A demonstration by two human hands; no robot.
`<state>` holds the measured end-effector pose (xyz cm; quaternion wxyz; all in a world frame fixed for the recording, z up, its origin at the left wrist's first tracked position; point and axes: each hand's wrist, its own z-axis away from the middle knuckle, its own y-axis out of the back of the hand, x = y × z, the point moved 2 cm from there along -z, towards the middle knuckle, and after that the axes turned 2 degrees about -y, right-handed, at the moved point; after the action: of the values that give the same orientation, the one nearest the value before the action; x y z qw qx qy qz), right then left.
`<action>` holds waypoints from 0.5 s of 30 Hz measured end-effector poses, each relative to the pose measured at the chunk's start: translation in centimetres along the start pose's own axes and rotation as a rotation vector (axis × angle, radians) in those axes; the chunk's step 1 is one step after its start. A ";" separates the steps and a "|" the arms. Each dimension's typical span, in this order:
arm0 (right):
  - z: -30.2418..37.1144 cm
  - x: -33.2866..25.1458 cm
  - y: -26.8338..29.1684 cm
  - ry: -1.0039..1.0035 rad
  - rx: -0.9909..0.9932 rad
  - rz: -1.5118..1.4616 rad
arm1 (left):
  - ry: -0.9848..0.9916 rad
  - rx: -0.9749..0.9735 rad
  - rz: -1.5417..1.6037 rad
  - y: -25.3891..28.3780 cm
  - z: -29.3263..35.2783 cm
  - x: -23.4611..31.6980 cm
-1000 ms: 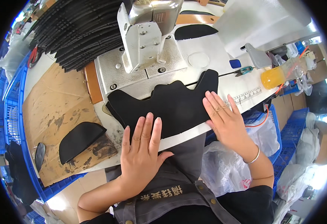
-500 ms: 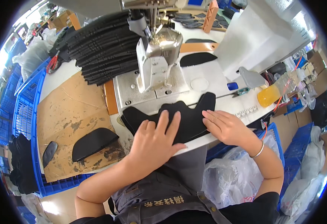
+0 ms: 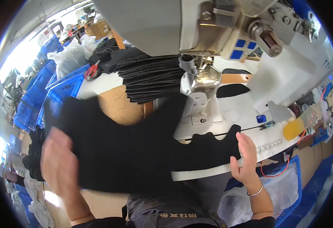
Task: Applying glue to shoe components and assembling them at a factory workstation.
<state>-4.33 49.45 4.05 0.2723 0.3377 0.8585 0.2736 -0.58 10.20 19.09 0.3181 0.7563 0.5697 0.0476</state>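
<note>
My left hand [image 3: 60, 163], smeared by motion, grips the left edge of a large black fabric panel [image 3: 124, 152] with a scooped top edge. The panel is raised, hiding much of the table's left side. A second black fabric panel [image 3: 208, 152] with a notched upper edge lies on the white sewing table [image 3: 196, 174], its left end covered by the raised one. At its right end is my right hand [image 3: 245, 157], fingers stretched and thumb apart, touching the edge. Behind stands the sewing machine's needle and presser area [image 3: 204, 85].
A stack of black fabric pieces [image 3: 151, 76] lies left of the needle, beyond brown cardboard [image 3: 121, 104]. Black oval pieces [image 3: 233, 90] rest right of it. Further right are a bottle of orange liquid [image 3: 293, 129] and a ruler strip [image 3: 269, 145]. Blue crates [image 3: 65, 91] stand left.
A large black panel has come up in my left hand, which moved left off the panel on the table. My right hand stays at that panel's right end, its thumb now spread. The view has shifted.
</note>
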 end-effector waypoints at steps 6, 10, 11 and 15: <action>0.3 -0.1 -1.7 -0.066 -0.072 0.069 | 0.030 0.134 -0.330 -6.4 -6.4 -10.7; 0.0 -0.2 -2.0 -0.102 -0.059 0.025 | -0.063 0.179 -0.110 -13.7 -13.9 -9.2; 0.0 -0.2 -2.0 -0.113 -0.064 0.031 | -0.081 0.191 -0.044 -15.1 -15.3 -7.9; 0.0 -0.2 -2.0 -0.184 -0.053 0.041 | -0.081 -0.499 0.027 -17.9 -18.6 -1.6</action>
<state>-5.12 48.05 2.80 0.3529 0.3717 0.8153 0.2696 -24.07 19.33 24.74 0.5167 0.6631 0.5172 0.1607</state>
